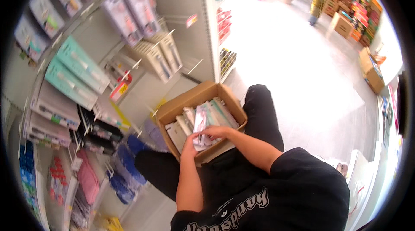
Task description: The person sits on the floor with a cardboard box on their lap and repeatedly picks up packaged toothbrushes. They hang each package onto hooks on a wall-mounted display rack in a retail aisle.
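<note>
An open cardboard box [184, 97] sits tilted between my bent legs. Slim retail packages [216, 111] in white, cream and mint stand packed in rows inside it. One narrow white-and-pink package [200, 117] lies over the others, its near end between my hands. My left hand [190, 144] grips that end from the left side. From the right, my right hand [218, 132] reaches over the same package with bent fingers; its fingertips are partly hidden, so I cannot tell how firmly they hold it.
Left of me rises a store shelf with hooks carrying mint packages [76, 68], cream packages [159, 57] and lilac packages [134, 13]. Blue slippers [129, 163] hang low by my left knee. Cardboard cartons [342, 25] stand across the aisle floor [301, 68].
</note>
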### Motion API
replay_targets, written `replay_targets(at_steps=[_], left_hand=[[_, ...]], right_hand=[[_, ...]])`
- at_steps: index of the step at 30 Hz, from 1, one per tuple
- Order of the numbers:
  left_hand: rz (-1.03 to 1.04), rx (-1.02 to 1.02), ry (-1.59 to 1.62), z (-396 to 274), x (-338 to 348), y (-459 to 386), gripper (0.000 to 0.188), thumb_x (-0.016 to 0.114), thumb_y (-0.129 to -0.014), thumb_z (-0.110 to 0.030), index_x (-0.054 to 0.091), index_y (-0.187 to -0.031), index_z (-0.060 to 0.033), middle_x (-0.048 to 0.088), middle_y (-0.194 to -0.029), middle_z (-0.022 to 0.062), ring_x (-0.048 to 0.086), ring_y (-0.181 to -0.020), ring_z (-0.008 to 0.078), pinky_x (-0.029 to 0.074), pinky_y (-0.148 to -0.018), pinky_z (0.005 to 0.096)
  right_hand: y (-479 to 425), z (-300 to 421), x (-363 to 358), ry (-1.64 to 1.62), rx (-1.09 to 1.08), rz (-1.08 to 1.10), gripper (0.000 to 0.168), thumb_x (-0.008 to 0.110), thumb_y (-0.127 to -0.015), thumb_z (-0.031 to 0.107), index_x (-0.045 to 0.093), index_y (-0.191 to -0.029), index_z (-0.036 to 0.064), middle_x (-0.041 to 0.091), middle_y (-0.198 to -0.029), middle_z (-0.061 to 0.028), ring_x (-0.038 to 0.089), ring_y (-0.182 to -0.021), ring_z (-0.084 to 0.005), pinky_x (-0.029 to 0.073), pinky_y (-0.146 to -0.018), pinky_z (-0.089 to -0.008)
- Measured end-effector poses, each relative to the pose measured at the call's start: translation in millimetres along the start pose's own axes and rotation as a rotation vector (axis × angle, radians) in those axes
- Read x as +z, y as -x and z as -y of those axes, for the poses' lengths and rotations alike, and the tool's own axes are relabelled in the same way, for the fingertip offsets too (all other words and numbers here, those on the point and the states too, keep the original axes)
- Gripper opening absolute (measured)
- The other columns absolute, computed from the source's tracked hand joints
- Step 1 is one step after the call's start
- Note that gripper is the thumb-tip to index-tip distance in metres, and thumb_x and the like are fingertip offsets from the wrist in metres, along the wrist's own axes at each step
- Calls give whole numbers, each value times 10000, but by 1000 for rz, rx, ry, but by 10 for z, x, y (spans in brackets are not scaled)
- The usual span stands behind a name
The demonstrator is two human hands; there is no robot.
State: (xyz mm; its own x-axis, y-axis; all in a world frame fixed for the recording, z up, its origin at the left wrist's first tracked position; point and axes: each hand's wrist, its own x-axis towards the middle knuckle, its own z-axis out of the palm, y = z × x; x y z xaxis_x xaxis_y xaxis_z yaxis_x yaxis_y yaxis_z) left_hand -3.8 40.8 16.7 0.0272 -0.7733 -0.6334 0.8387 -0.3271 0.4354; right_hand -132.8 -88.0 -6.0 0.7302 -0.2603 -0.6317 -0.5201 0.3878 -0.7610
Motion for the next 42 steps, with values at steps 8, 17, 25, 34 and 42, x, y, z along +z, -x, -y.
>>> replay_targets(at_steps=[8,17,25,34,42], left_hand=[[-99,116,-7,-39,-333,-61,418,551,-789,-176,565,-1152,32,641,-1037,168,632,-938,329,517,-878,463],[-103,191,59,-83,-236,115,292,564,-802,-177,637,-1005,18,668,-940,129,651,-868,281,532,-822,412],[73,225,123,-108,98,351,497,538,-909,-331,533,-1256,25,636,-1132,152,624,-1002,303,499,-892,439],[114,249,103,-168,271,502,484,601,-864,-268,531,-1243,25,623,-1119,170,614,-994,314,504,-857,443],[135,243,174,-170,284,470,479,580,-870,-217,500,-1278,23,612,-1145,169,611,-1012,319,492,-886,466]], right_hand=[[138,265,279,275,-158,6,711,680,-802,500,549,-1249,-37,581,-1200,-181,551,-1100,-277,475,-901,-386],[298,263,387,451,-348,-243,849,658,-802,544,449,-1300,-111,534,-1269,-289,529,-1178,-352,400,-1003,-378],[710,455,397,219,-431,18,718,697,-852,339,376,-1355,-61,506,-1286,-188,471,-1195,-231,361,-1023,-329],[776,487,371,169,-542,126,851,624,-874,136,86,-1528,51,239,-1530,-136,238,-1390,-226,234,-1118,-318],[744,506,338,124,-485,90,825,571,-908,161,40,-1534,76,148,-1566,-123,188,-1415,-229,187,-1137,-333]])
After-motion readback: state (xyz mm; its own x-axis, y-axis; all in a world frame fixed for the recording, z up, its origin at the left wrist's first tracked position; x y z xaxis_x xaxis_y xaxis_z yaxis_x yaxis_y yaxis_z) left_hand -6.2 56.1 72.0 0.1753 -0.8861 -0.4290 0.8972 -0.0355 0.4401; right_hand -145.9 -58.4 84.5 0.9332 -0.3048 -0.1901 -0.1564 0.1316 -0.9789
